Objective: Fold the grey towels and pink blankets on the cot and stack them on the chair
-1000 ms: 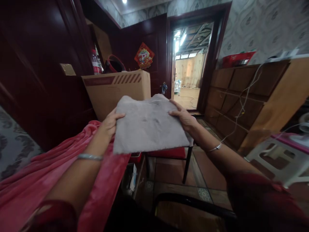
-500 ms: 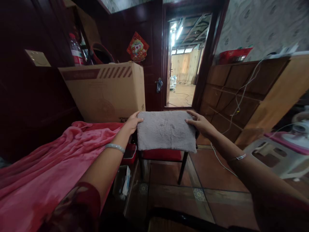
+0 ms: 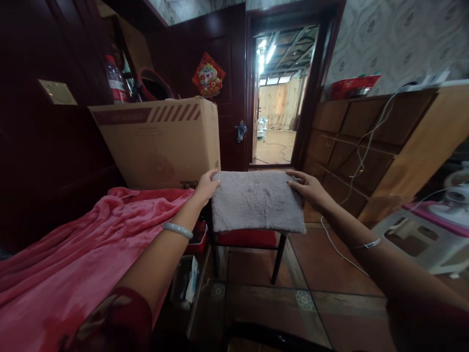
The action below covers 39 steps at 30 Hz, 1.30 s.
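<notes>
- A pink blanket (image 3: 73,244) is lying across the lower left of the frame, rumpled, its far edge reaching toward the middle.
- A cardboard box (image 3: 157,142) is standing in the upper left centre, behind the blanket; a plastic bottle (image 3: 114,78) is showing above it.
- The left hand (image 3: 207,185) is sitting at centre left, its fingers (image 3: 214,182) pinching the left far corner of the grey fluffy mat (image 3: 256,201), thumb on top.
- The mat is lying flat in the middle of the frame on a red-seated stool (image 3: 245,238), covering nearly the whole seat, with its near edge overhanging a little.
- The right hand (image 3: 308,188) is holding the mat's right far corner at centre right, fingers curled over the edge and closed on it.
- A wooden cabinet (image 3: 366,146) with a white cable trailing down is filling the right side; a white plastic stool (image 3: 414,239) is standing at the far right.
- Judging by this, the laying-down step is nearly finished: the mat seems to be resting on the seat while both hands are squaring it.
- The next move would call for checking the far corners against the seat edges, then loosening both grips evenly so the mat is not dragged askew.
</notes>
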### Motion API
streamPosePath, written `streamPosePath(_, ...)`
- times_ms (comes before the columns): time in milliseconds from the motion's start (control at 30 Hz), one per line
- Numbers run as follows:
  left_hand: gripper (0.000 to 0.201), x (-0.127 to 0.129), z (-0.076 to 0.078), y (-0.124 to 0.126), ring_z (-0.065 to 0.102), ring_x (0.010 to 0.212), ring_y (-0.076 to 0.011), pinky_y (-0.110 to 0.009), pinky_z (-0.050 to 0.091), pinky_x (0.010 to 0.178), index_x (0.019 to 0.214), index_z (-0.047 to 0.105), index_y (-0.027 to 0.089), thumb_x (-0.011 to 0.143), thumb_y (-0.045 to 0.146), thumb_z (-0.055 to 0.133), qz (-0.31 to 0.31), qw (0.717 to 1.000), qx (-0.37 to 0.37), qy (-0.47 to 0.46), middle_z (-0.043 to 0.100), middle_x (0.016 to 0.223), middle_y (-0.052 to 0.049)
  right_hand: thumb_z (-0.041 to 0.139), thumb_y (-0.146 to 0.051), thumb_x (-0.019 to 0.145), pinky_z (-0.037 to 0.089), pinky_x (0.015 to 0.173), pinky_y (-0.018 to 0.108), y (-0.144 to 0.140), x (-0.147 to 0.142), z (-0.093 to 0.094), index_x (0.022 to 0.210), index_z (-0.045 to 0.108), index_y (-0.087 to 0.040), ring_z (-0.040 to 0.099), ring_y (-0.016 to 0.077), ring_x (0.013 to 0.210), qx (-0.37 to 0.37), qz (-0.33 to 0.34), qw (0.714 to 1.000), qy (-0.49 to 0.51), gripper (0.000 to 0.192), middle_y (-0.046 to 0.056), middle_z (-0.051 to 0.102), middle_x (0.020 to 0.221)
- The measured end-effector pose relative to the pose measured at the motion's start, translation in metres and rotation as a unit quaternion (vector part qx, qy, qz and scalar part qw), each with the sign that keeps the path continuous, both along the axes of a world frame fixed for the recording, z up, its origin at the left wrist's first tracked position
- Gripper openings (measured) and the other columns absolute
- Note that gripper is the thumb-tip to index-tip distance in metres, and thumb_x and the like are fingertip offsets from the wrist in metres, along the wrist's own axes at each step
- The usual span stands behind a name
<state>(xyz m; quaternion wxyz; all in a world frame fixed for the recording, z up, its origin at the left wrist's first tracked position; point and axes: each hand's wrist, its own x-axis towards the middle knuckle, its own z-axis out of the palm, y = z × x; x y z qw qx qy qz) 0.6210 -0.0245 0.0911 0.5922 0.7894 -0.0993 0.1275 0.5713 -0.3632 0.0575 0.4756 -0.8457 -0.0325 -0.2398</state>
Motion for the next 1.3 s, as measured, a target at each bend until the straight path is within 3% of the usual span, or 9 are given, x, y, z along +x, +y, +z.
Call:
streamPosePath(133,0.049,0.001,0.007,0.006,0.064,0.116,-0.0272,-0.043,0.048,0.107,0.126,0.067,0.012,0.077,0.013,0.064,0.07,0.983,0.161,-0.054,0.069,0.123,-0.015,0.058,-0.04,0.087,0.053,0.085,0.044,0.004,-0.013,0.013,0.111,0.076,-0.02,0.068,0.0308,0.095,-0.227,-0.089,0.967,-0.07,0.036,0.012,0.074,0.103)
streamPosePath(233,0.049,-0.003,0.012,0.007,0.06,0.124,-0.0291,-0.042,0.046,0.109,0.13,0.064,0.011,0.084,0.029,0.065,0.102,0.954,0.253,-0.122,0.064,0.132,-0.018,0.05,-0.044,0.095,0.049,0.098,0.05,0.021,-0.016,0.026,0.116,0.075,-0.022,0.061,0.0332,0.115,-0.332,-0.045,0.927,-0.168,0.04,0.012,0.07,0.124)
streamPosePath(400,0.09,-0.012,0.012,-0.005,0.031,0.149,-0.0355,-0.054,0.022,0.123,0.153,0.041,0.018,0.079,0.058,0.072,-0.025,0.87,0.441,-0.22,0.039,0.16,-0.017,0.052,-0.069,0.091,0.036,0.11,0.06,0.047,0.004,0.037,0.153,0.047,-0.026,0.042,0.0397,0.139,-0.472,0.088,0.862,-0.164,0.075,0.012,0.046,0.155)
streamPosePath(500,0.103,-0.012,0.002,-0.011,0.033,0.147,-0.037,-0.055,0.026,0.121,0.155,0.037,0.022,0.071,0.07,0.073,-0.06,0.841,0.494,-0.214,0.04,0.159,-0.015,0.048,-0.076,0.09,0.041,0.107,0.055,0.047,0.017,0.032,0.157,0.039,-0.025,0.049,0.0372,0.134,-0.484,0.142,0.853,-0.135,0.085,0.014,0.05,0.152)
streamPosePath(700,0.098,-0.005,-0.016,-0.008,0.049,0.131,-0.0336,-0.049,0.04,0.111,0.151,0.04,0.023,0.073,0.076,0.068,-0.051,0.837,0.487,-0.245,0.053,0.145,-0.012,0.045,-0.077,0.09,0.047,0.097,0.052,0.043,0.021,0.021,0.154,0.044,-0.023,0.057,0.0374,0.12,-0.494,0.112,0.849,-0.148,0.083,0.016,0.057,0.142)
streamPosePath(900,0.096,-0.002,-0.013,-0.007,0.05,0.131,-0.0323,-0.048,0.042,0.11,0.15,0.04,0.024,0.074,0.074,0.068,-0.073,0.839,0.484,-0.239,0.054,0.144,-0.011,0.045,-0.073,0.091,0.047,0.094,0.049,0.045,0.021,0.021,0.153,0.046,-0.024,0.059,0.0365,0.116,-0.491,0.108,0.851,-0.151,0.079,0.016,0.06,0.137)
streamPosePath(1033,0.108,-0.003,-0.009,-0.002,0.037,0.145,-0.036,-0.051,0.034,0.118,0.157,0.03,0.024,0.07,0.071,0.073,-0.09,0.838,0.499,-0.2,0.038,0.159,-0.015,0.046,-0.072,0.091,0.048,0.094,0.048,0.046,0.02,0.022,0.153,0.045,-0.023,0.06,0.0356,0.115,-0.491,0.113,0.853,-0.14,0.079,0.016,0.06,0.138)
streamPosePath(1167,0.12,-0.019,-0.025,0.025,0.016,0.155,-0.0409,-0.057,0.024,0.122,0.162,0.017,0.024,0.068,0.06,0.081,-0.04,0.858,0.486,-0.163,0.009,0.17,-0.02,0.047,-0.071,0.091,0.049,0.094,0.047,0.046,0.017,0.021,0.153,0.045,-0.023,0.062,0.0345,0.113,-0.479,0.124,0.857,-0.143,0.078,0.015,0.061,0.138)
streamPosePath(1300,0.112,-0.072,-0.067,0.085,0.012,0.156,-0.0378,-0.055,0.025,0.123,0.162,0.018,0.021,0.072,0.038,0.082,-0.012,0.862,0.495,-0.11,0.004,0.17,-0.023,0.053,-0.073,0.085,0.052,0.082,0.051,0.039,0.021,0.01,0.147,0.053,-0.023,0.066,0.0382,0.102,-0.432,0.136,0.882,-0.132,0.079,0.018,0.063,0.134)
